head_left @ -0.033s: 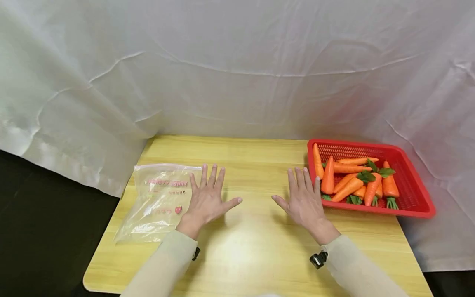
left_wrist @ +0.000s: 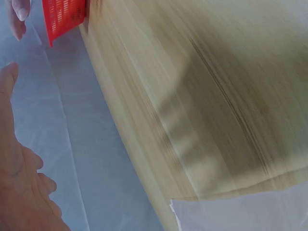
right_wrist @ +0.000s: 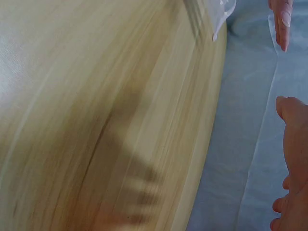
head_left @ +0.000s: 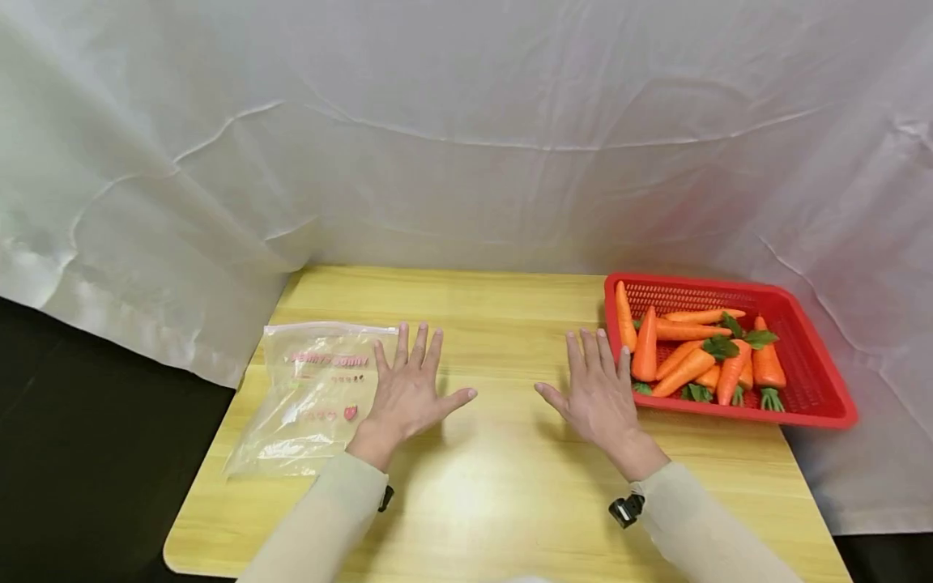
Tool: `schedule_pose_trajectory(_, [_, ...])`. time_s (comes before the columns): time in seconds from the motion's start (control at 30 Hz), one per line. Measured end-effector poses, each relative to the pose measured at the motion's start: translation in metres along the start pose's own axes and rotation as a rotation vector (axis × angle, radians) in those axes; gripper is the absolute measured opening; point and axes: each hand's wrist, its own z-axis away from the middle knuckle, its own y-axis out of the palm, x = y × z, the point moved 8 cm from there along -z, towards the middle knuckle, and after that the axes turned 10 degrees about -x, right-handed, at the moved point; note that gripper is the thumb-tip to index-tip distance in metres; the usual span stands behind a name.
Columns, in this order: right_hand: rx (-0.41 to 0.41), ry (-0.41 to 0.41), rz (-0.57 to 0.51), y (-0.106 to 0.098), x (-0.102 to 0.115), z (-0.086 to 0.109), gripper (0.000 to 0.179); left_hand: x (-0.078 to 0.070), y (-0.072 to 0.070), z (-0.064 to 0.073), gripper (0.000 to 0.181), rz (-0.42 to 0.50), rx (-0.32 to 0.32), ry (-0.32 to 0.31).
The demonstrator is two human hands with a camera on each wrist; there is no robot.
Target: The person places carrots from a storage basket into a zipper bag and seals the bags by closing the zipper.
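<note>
Palm down with fingers spread, my left hand (head_left: pixel 408 397) is held above the table, its fingertips overlapping the right edge of a clear zip bag (head_left: pixel 299 413) in the head view. Pink lettering and a small strawberry print mark the bag, which lies flat. My right hand (head_left: pixel 601 401) hovers the same way, fingers straight, beside the left end of a red plastic basket (head_left: pixel 816 364). Several orange carrots (head_left: pixel 685 372) with green tops lie in that basket. Neither hand holds anything. In the wrist views, hand shadows fall on the wood below.
The light wood table (head_left: pixel 474 486) has rounded corners. A pale grey cloth (head_left: pixel 466 186) hangs behind it and round both sides. Dark floor (head_left: pixel 80 453) shows at the left. The basket's right end reaches past the table's right edge. A black wrist strap (head_left: pixel 627 510) sits on the right wrist.
</note>
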Motion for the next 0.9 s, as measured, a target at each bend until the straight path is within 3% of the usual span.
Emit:
schedule_pose_trajectory(0.27, [-0.022,-0.003,-0.024,0.001,0.005,-0.004,0.1,0.012,-0.003,0.009,0.107,0.043,-0.027,-0.028])
schedule_pose_trajectory(0.43, [0.014,-0.019,-0.028,0.007,0.013,-0.007,0.098,0.018,-0.003,0.013,0.107,0.016,-0.03,-0.021])
schedule_pose_trajectory(0.9, [0.022,-0.018,0.005,0.016,0.015,0.003,0.096,0.009,0.011,0.02,0.107,-0.045,0.004,0.033])
